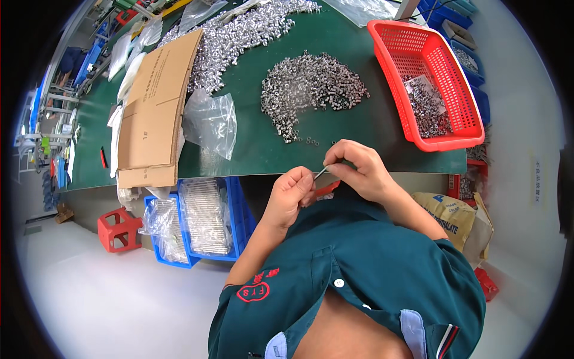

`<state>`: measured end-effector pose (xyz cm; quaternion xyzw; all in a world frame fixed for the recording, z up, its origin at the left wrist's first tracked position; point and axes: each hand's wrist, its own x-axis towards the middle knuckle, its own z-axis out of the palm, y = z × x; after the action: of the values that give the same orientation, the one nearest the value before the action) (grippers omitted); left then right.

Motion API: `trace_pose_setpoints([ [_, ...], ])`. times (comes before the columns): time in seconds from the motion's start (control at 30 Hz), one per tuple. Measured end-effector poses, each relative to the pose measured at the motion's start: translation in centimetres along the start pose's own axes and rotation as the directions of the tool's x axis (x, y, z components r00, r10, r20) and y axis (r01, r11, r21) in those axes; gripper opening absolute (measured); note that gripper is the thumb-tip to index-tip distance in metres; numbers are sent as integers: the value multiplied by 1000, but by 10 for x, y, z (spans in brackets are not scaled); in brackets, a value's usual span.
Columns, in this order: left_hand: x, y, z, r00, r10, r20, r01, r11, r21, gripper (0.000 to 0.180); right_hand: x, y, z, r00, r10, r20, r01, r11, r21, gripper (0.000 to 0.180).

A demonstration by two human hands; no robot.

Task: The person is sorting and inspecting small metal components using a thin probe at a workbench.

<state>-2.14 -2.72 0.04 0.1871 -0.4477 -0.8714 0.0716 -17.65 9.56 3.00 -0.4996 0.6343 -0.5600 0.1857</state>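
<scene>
Just off the table's front edge, my two hands meet over my lap. My right hand [360, 170] is closed in a pinch on a thin dark rod [321, 173]. The fingers of my left hand [290, 196] are curled shut at the rod's other end; what they hold is hidden. An orange-red piece [327, 190] shows below the hands, its kind unclear. Beyond them on the green table [251, 157] lies a pile of small metal rings [311, 87], with a few loose ones at its near edge.
A red perforated basket [412, 119] with small metal parts stands at the right. To the left are a flattened cardboard box [152, 110] and a clear plastic bag [212, 122]. A larger heap of shiny parts [245, 36] lies behind. Blue crates [239, 209] stand below the table.
</scene>
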Motion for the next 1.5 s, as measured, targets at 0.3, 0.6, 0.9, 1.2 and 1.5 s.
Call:
trace_pose_setpoints([
  [0.3,2,-4,4,1000,-2,21,6,985,-172,24,-5,-4,7,865,453,218,-502,771,392,10],
  [0.6,3,-9,-6,995,61,-82,-70,991,-112,23,3,5,-9,980,164,-116,-188,952,-241,21],
  [0.9,5,-15,-13,990,69,-125,-83,989,-118,21,7,35,-4,998,-31,-61,-14,782,-623,19],
  [1.2,2,-14,-8,985,89,-149,-98,994,-53,22,4,15,3,896,444,-2,-432,872,229,9],
  [1.5,2,-14,-6,983,92,-159,-88,996,33,22,2,10,12,844,512,159,-526,734,430,11],
])
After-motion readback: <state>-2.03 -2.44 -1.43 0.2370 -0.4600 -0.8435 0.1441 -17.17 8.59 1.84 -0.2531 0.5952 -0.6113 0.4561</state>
